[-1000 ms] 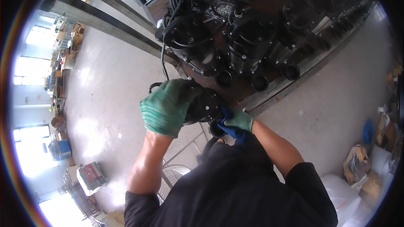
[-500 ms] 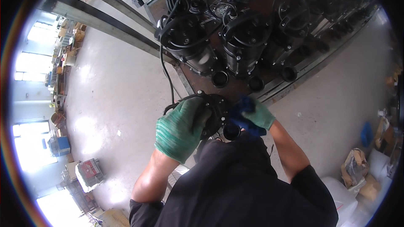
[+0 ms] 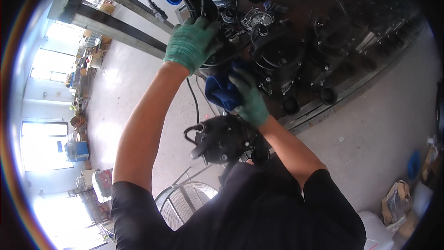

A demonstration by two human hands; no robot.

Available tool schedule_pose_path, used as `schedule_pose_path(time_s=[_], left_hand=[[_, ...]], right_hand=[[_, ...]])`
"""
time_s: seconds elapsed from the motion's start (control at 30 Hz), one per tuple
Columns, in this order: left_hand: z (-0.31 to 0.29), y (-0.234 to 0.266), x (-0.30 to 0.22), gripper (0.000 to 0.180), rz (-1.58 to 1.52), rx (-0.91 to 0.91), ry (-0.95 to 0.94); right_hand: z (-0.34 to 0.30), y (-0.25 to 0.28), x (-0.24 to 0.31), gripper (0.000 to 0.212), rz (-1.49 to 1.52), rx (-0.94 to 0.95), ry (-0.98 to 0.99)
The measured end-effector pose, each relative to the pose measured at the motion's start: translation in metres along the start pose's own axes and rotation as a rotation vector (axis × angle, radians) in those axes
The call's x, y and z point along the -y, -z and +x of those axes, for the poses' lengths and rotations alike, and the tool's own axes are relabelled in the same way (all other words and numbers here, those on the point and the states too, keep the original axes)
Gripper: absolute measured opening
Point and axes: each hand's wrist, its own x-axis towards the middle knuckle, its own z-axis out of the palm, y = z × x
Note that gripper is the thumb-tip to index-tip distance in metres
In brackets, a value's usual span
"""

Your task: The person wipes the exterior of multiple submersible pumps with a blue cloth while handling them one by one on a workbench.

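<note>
Several black pumps [image 3: 280, 55] stand on the dark metal-edged bench [image 3: 309, 116].

No legible text, labels, brands, numbers or signs. Black machines [image 3: 280, 55] along dark table's [image 3: 309, 118] near edge: surfaces too dark to read. Black machine nearest the body [image 3: 224, 141]: nothing readable. Wrapped bundle [image 3: 102, 184], floor left: too small, unreadable.

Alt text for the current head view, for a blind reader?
A green-gloved left hand is at a black machine on a table while the right hand holds a dark blue cloth. Another black machine is near the wearer's body.
</note>
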Motion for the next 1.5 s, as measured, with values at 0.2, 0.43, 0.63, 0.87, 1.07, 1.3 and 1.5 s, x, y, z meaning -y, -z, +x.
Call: schedule_pose_path(time_s=[0.2,0.43,0.63,0.87,1.07,1.3,1.5], left_hand=[[0.049,-0.049,0.025,0.037,-0.096,-0.078,0.004],[0.075,-0.059,0.036,0.030,-0.362,-0.060,0.014],[0.060,-0.069,0.050,0.027,-0.379,-0.120,0.061],[0.023,-0.073,0.062,0.030,-0.373,-0.239,-0.026],[0.007,-0.037,0.047,0.053,-0.269,-0.047,-0.095],[-0.015,-0.001,-0.001,0.088,-0.027,0.079,-0.105],[0.006,-0.031,-0.002,0.042,-0.346,-0.126,-0.052]], right_hand=[[-0.018,-0.035,-0.061,0.084,-0.407,0.108,-0.111],[0.013,-0.052,-0.040,0.094,0.433,-0.183,-0.737],[0.041,-0.066,-0.046,0.097,-0.163,-0.190,-0.079],[0.024,-0.051,-0.032,0.066,-0.251,0.079,-0.774],[0.032,-0.052,-0.017,0.065,0.368,-0.093,-0.475],[-0.015,-0.039,-0.060,0.118,-0.322,0.128,-0.420],[-0.026,-0.017,-0.061,0.107,0.615,-0.116,-0.698]])
